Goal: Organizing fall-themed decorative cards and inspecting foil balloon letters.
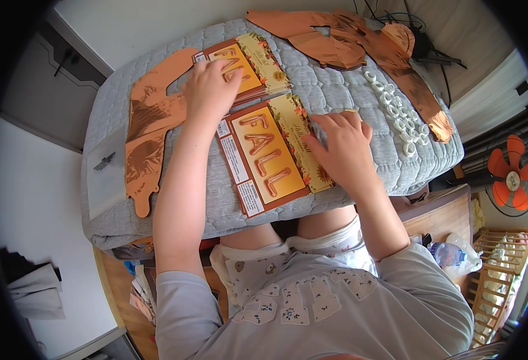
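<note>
On a grey quilted mattress (330,90) in front of me lie two piles of printed cards with an orange panel and a floral cream strip. My left hand (211,87) rests over the far card pile (270,63), fingers spread and partly covering its orange panel. At the right edge of the near card pile (258,159) is my right hand (343,141), its fingers loosely bent and thumb apart, with nothing seen in its grip. A flat copper foil balloon (150,120) lies left of the piles, beside my left forearm.
More copper foil balloons (336,36) spread along the far right of the mattress. Several small white rings (399,114) lie near them. A clear plastic sheet (105,174) sits at the left edge. Beyond the right side are a fan (512,177) with orange blades and a wooden rack (501,264).
</note>
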{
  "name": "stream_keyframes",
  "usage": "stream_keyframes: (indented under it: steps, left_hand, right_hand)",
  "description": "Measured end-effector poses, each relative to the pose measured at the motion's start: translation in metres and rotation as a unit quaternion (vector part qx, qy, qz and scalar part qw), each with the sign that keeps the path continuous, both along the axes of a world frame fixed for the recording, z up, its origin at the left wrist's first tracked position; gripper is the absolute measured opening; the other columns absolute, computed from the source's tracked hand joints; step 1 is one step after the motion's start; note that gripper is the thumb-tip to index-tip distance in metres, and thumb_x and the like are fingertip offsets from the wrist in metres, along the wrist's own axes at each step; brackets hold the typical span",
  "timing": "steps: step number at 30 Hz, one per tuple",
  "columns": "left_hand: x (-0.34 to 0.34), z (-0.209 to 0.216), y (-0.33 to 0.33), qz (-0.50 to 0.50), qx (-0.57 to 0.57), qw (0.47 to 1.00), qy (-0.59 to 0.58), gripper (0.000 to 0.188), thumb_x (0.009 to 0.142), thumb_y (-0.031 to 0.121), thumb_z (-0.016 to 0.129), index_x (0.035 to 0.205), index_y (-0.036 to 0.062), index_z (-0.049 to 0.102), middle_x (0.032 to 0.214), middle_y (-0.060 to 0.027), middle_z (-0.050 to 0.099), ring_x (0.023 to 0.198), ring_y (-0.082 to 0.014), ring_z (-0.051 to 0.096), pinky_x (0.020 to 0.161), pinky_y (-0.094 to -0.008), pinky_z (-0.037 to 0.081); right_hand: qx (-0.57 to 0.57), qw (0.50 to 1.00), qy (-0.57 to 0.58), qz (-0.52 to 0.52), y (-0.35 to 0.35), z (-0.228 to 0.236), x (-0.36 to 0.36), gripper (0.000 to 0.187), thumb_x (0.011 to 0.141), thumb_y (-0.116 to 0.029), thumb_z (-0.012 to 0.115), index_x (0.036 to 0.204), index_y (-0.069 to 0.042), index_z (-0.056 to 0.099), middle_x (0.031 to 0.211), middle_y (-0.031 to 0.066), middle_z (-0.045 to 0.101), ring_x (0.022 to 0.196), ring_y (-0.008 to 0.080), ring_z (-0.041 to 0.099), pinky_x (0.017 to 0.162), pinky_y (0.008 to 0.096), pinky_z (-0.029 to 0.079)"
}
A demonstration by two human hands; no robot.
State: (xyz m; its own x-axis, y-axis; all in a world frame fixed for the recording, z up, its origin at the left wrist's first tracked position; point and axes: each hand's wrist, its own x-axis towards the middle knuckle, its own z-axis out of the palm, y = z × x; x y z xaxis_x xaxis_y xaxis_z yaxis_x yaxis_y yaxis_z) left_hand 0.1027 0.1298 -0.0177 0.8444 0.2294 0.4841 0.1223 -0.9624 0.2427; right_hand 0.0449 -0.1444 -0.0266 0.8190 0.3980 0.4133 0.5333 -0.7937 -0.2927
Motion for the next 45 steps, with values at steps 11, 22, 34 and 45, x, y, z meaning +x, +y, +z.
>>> stream_keyframes:
  steps: [11, 22, 34, 45]
  left_hand:
    - [-0.018, -0.022, -0.087, -0.428, -0.263, 0.863, -0.050, 0.012, 0.092, 0.013, 0.064, 0.095, 0.0049, 0.055, 0.090, -0.0109, 0.057, 0.080, -0.0265, 0.060, 0.071, -0.0357, 0.049]
    - [-0.032, 0.013, -0.053, -0.375, -0.309, 0.802, -0.346, 0.010, 0.094, 0.008, 0.060, 0.099, 0.0058, 0.052, 0.097, -0.0059, 0.053, 0.080, -0.0143, 0.050, 0.072, -0.0291, 0.044]
    - [-0.047, 0.061, -0.057, -0.444, -0.525, 0.672, -0.272, 0.054, 0.096, 0.037, 0.063, 0.136, 0.0048, 0.043, 0.131, -0.0138, 0.055, 0.104, -0.0219, 0.062, 0.089, -0.0372, 0.051]
    - [-0.055, 0.053, -0.040, -0.584, -0.462, 0.659, -0.106, 0.039, 0.095, 0.040, 0.066, 0.089, 0.0010, 0.067, 0.101, -0.0164, 0.068, 0.095, -0.0211, 0.065, 0.086, -0.0339, 0.050]
  right_hand:
    - [0.108, 0.985, 0.131, 0.016, 0.020, -0.004, 0.008, 0.038, 0.089, -0.020, 0.066, 0.124, -0.004, 0.060, 0.114, 0.0172, 0.065, 0.102, 0.0352, 0.062, 0.093, 0.0444, 0.047]
    - [0.475, 0.825, 0.289, 0.100, 0.015, 0.003, 0.008, 0.040, 0.087, 0.009, 0.062, 0.125, -0.001, 0.054, 0.116, 0.0099, 0.060, 0.105, 0.0174, 0.062, 0.085, 0.0292, 0.053]
    - [0.519, 0.792, -0.135, 0.293, -0.004, -0.033, 0.017, 0.073, 0.089, 0.017, 0.054, 0.152, -0.008, 0.028, 0.149, 0.0194, 0.040, 0.120, 0.0230, 0.055, 0.100, 0.0371, 0.046]
    - [0.590, 0.756, 0.203, 0.199, -0.010, -0.009, -0.016, 0.028, 0.102, -0.015, 0.059, 0.121, 0.002, 0.047, 0.106, 0.0060, 0.062, 0.096, 0.0105, 0.055, 0.084, 0.0260, 0.046]
